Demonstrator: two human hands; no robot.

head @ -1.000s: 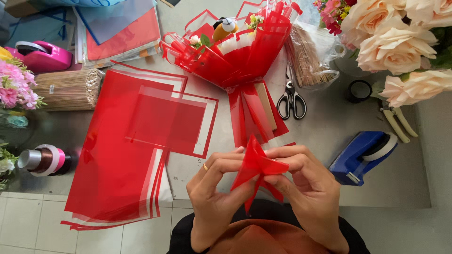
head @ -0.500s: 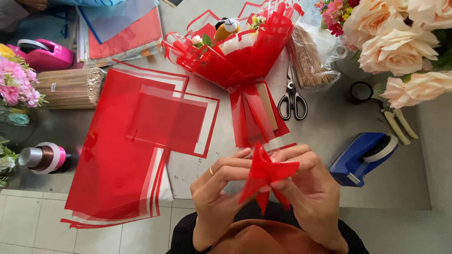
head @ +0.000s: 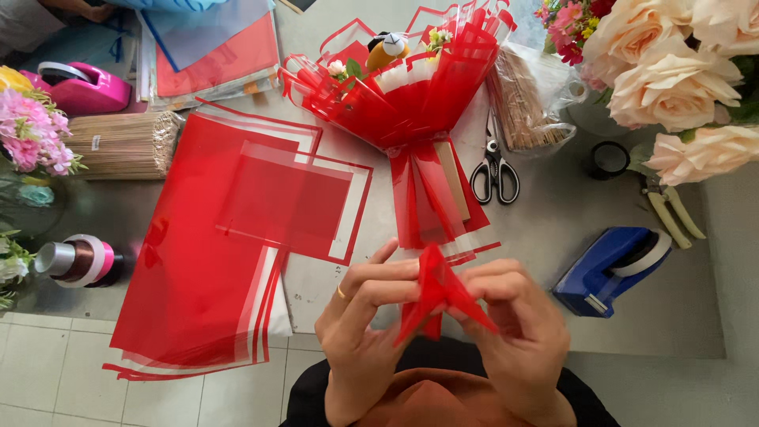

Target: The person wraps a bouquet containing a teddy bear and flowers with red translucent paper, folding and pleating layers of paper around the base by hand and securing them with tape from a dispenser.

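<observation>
Red ribbon (head: 437,294) pinched between both hands, near table edge.
Left hand (head: 365,332) and right hand (head: 518,340) fingers grasp its folds (ring on left); bouquet (head: 407,95) lies far, scissors (head: 495,175) right of it.

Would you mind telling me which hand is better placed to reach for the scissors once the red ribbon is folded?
The right hand, probably. Both hands pinch the red ribbon, but the scissors lie up and to the right on the table, nearer that hand. The left hand would have to cross over.
</observation>
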